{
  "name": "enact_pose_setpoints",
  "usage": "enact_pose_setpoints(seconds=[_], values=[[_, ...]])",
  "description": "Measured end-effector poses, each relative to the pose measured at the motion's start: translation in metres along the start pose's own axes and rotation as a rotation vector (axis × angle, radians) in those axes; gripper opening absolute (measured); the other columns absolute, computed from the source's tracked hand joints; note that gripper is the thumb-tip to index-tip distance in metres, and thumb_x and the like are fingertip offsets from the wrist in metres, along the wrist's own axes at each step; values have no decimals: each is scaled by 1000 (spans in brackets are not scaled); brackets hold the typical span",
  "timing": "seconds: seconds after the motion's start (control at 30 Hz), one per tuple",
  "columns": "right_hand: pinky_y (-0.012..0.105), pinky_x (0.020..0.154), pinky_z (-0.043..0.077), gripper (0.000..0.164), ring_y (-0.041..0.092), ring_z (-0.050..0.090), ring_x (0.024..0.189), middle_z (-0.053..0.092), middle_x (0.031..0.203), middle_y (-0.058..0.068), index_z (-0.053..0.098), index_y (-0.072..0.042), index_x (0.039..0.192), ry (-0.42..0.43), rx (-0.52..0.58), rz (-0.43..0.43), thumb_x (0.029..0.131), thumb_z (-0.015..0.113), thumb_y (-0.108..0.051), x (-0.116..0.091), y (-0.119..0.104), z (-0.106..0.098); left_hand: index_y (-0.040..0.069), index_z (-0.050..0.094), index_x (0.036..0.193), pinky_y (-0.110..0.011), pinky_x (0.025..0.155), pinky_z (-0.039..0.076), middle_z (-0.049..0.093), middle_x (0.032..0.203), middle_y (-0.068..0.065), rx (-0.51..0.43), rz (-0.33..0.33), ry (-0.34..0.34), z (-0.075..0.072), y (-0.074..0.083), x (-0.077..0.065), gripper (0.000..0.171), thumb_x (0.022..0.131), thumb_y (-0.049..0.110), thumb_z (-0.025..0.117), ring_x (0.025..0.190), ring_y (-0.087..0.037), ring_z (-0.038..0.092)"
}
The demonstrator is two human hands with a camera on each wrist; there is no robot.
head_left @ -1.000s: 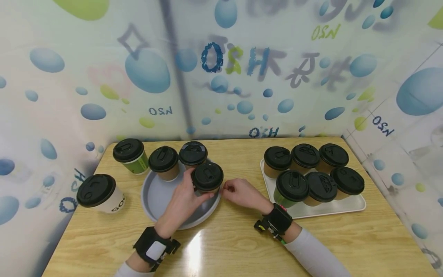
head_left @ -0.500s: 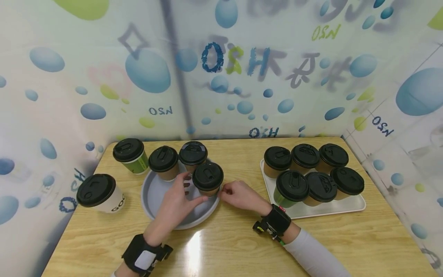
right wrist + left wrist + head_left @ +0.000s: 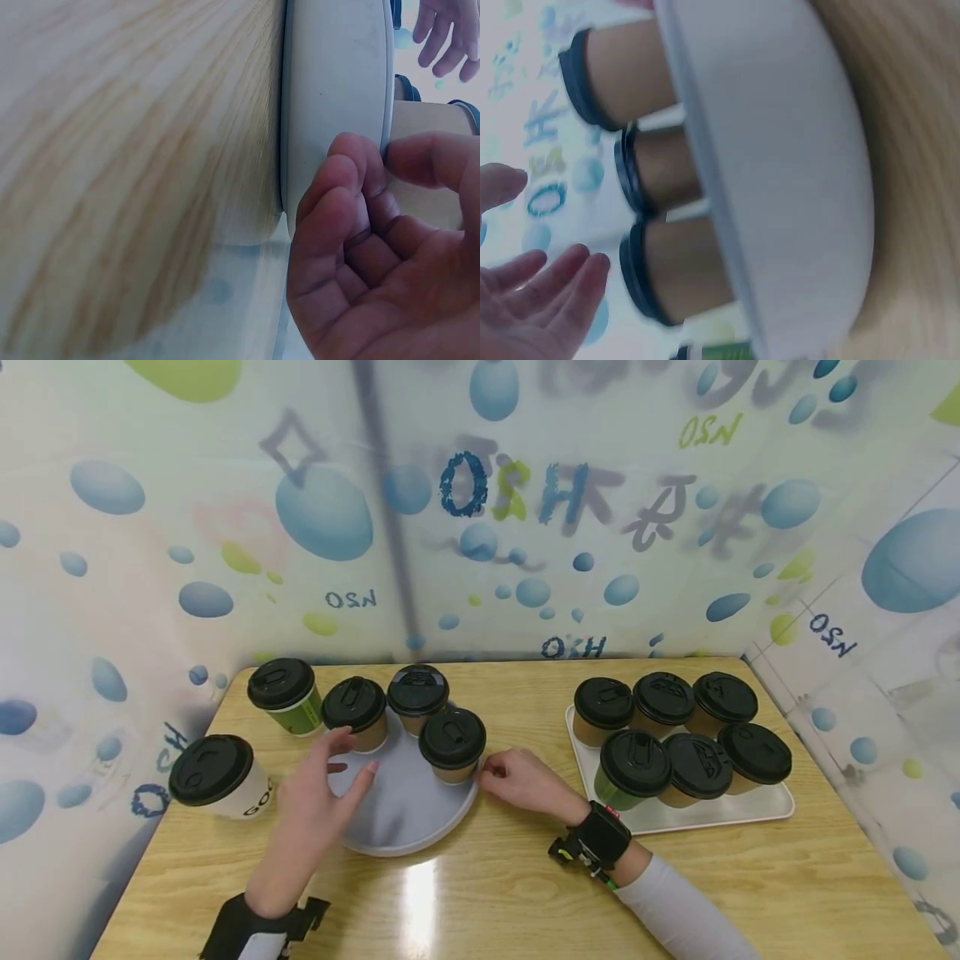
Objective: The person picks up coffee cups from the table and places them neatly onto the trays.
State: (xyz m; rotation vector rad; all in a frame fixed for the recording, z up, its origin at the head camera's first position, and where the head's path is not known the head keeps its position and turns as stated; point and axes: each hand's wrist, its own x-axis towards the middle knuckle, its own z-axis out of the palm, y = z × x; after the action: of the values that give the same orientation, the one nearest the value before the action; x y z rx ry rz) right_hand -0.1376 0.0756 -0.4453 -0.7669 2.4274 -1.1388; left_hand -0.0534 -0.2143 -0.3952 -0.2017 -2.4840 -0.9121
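Observation:
On the round grey tray stand three brown paper cups with black lids: a left cup, a back cup and a right cup. Over the tray's left side is my left hand, its fingers spread and holding nothing. The same hand appears apart from the cups in the left wrist view. My right hand pinches the tray's right rim, close to the right cup. Seen from the right wrist, thumb and curled fingers meet across the tray wall.
A green cup and a white cup stand left of the round tray. At the right, a white rectangular tray carries several lidded cups, one of them green. A patterned curtain hangs behind the wooden table.
My left hand has let go of the right cup and moved left and towards me, away from it. The cup stays on the tray. My right hand keeps its place at the rim.

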Motion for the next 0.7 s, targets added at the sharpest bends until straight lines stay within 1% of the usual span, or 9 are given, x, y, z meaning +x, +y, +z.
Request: enact_pose_setpoints(seconds=[0.1, 0.17, 0.23, 0.27, 0.43, 0.5, 0.57, 0.63, 0.7], values=[[22, 52, 33, 24, 5, 45, 53, 57, 64, -8, 68, -11, 78, -3, 5, 8, 99, 60, -19, -1, -1, -1, -7, 59, 128, -27, 81, 58, 70, 112, -22, 27, 65, 105, -11, -7, 1, 50, 84, 0, 81, 93, -35, 70], [22, 52, 33, 25, 5, 45, 53, 57, 64, -8, 68, -10, 78, -4, 8, 8, 99, 59, -19, -1, -1, -1, -7, 61, 125, -13, 86, 50, 70, 111, -22, 25, 102, 165, -19, -12, 1, 47, 82, -3, 80, 95, -35, 69], [22, 52, 33, 25, 5, 45, 53, 57, 64, -8, 68, -10, 78, -6, 12, 11, 99, 59, -19, -1, -1, -1, -8, 63, 123, -4, 90, 40, 70, 111, -23, 21, 128, 212, -25, -16, 2, 43, 83, -5, 78, 98, -37, 68], [22, 52, 33, 25, 6, 45, 53, 57, 64, -8, 68, -10, 78, -5, 12, 12, 99, 59, -19, -1, -1, -1, -9, 63, 122, -3, 92, 38, 69, 112, -23, 27, 139, 233, -29, -19, 2, 41, 83, -5, 77, 99, -37, 67], [22, 52, 32, 26, 6, 44, 53, 57, 63, -8, 69, -8, 78, -5, 17, 19, 99, 59, -20, -1, 0, -1, -10, 65, 121, -5, 97, 35, 67, 114, -27, 73, 133, 343, -42, -33, 2, 37, 87, 0, 74, 99, -41, 65], [22, 51, 32, 26, 6, 44, 53, 57, 63, -8, 68, -7, 79, -3, 20, 15, 99, 59, -19, -1, 0, 0, -10, 65, 121, -10, 102, 35, 66, 117, -28, 84, 121, 396, -46, -41, 1, 37, 89, 7, 73, 104, -44, 62], [22, 51, 32, 26, 6, 44, 53, 57, 63, -8, 68, -8, 79, -3, 21, 16, 99, 59, -20, -1, 0, 0, -10, 65, 121, -19, 107, 37, 63, 122, -30, 97, 106, 448, -48, -49, -1, 40, 92, 16, 72, 111, -47, 59], [22, 51, 32, 26, 6, 44, 53, 56, 63, -9, 67, -9, 78, 0, 20, 17, 99, 59, -20, 0, 0, 0, -10, 64, 122, -32, 110, 40, 58, 130, -32, 109, 79, 487, -51, -57, -5, 45, 93, 24, 69, 120, -50, 54], [22, 51, 32, 26, 6, 44, 52, 56, 62, -9, 66, -11, 77, 1, 17, 17, 99, 58, -20, 0, 1, 0, -9, 62, 125, -45, 112, 40, 53, 137, -31, 116, 43, 525, -53, -65, -9, 49, 93, 28, 69, 128, -49, 48]])
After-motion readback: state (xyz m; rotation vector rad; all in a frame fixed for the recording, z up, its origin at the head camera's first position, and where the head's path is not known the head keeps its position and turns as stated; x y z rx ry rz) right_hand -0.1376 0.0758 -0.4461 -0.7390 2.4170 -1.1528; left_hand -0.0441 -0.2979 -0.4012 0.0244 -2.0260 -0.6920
